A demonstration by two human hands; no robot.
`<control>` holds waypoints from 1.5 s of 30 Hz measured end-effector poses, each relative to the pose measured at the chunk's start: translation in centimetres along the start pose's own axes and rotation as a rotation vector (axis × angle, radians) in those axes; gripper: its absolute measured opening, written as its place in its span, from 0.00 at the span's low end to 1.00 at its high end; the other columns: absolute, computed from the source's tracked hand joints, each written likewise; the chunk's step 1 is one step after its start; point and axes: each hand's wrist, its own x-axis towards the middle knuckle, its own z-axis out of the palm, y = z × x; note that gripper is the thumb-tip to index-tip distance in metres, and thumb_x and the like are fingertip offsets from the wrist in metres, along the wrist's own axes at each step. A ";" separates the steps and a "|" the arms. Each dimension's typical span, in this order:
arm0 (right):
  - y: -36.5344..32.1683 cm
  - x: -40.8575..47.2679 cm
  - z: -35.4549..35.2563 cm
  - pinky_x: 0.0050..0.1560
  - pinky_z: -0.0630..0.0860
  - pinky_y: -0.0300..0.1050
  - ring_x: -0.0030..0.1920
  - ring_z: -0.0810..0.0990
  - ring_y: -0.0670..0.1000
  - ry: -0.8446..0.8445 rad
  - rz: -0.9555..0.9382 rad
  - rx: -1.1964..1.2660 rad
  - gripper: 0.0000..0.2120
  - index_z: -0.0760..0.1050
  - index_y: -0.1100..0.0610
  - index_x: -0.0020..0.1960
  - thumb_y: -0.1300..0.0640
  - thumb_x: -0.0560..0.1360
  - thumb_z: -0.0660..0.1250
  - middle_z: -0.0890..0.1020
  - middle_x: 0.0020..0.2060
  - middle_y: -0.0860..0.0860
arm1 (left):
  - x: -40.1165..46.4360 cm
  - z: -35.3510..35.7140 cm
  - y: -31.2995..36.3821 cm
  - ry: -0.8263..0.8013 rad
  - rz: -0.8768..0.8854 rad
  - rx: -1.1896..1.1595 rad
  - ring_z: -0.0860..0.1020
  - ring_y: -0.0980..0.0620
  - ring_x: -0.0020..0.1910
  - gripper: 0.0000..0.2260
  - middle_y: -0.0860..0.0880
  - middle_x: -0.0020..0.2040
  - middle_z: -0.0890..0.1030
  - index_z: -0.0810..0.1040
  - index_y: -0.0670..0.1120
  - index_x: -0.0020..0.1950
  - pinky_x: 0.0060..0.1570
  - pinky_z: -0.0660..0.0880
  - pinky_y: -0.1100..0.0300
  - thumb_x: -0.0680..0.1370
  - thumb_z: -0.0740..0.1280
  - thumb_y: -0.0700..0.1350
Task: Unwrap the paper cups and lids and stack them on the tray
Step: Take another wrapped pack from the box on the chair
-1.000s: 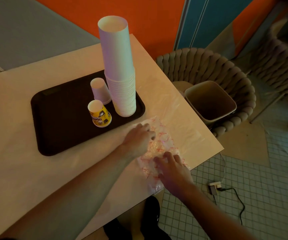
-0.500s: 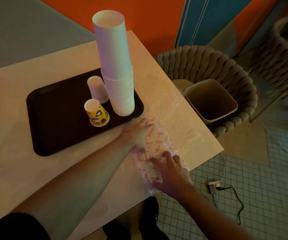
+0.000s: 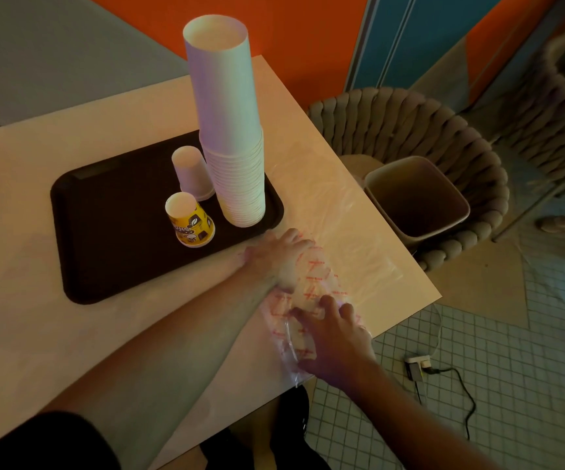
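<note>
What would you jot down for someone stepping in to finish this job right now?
Left hand: resting flat on the far end of the plastic-wrapped package, near the tray's corner.
Right hand: fingers spread on the near end of the same package, at the table edge.
Tray: holds a tall stack of white cups, one single white cup and a yellow printed cup, all upside down.
A loose clear wrapper lies on the table beside the tray.
Done: cups stacked.
Left: open this package, stack what is inside on the tray. Its contents are unclear through the wrap.
</note>
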 end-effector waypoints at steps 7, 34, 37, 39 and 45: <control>0.2 0.4 0.1 0.54 0.80 0.57 0.67 0.63 0.59 -0.004 -0.003 -0.022 0.39 0.54 0.35 0.76 0.35 0.71 0.70 0.58 0.72 0.53 | -1.6 1.6 -0.5 0.196 0.001 -0.076 0.61 0.42 0.71 0.37 0.51 0.75 0.57 0.60 0.58 0.77 0.59 0.74 0.37 0.71 0.73 0.47; -0.2 0.4 -0.3 0.50 0.80 0.52 0.65 0.65 0.58 -0.017 0.003 -0.018 0.39 0.54 0.35 0.75 0.39 0.71 0.72 0.59 0.70 0.53 | -1.1 1.3 0.8 0.306 -0.042 -0.089 0.69 0.42 0.64 0.21 0.47 0.67 0.67 0.69 0.48 0.69 0.55 0.75 0.46 0.77 0.68 0.48; -0.2 0.4 -0.4 0.50 0.80 0.52 0.65 0.65 0.58 -0.025 -0.001 -0.018 0.39 0.54 0.36 0.75 0.39 0.71 0.72 0.60 0.70 0.53 | -2.2 2.0 -1.1 0.239 -0.116 -0.114 0.68 0.42 0.66 0.23 0.46 0.69 0.67 0.69 0.48 0.70 0.62 0.72 0.47 0.77 0.70 0.52; -0.3 0.5 -0.6 0.51 0.80 0.53 0.65 0.64 0.59 -0.044 0.002 -0.013 0.39 0.54 0.35 0.75 0.39 0.71 0.72 0.60 0.70 0.53 | -2.8 1.9 -2.0 0.270 -0.140 -0.106 0.71 0.41 0.64 0.21 0.44 0.68 0.70 0.70 0.47 0.70 0.62 0.70 0.49 0.80 0.66 0.52; -0.7 0.6 -1.8 0.56 0.78 0.59 0.66 0.63 0.60 -0.076 0.013 -0.045 0.37 0.55 0.35 0.74 0.36 0.71 0.69 0.57 0.70 0.52 | -5.0 1.6 -2.3 0.345 -0.112 -0.239 0.71 0.43 0.64 0.18 0.45 0.65 0.72 0.73 0.45 0.70 0.63 0.69 0.51 0.81 0.64 0.45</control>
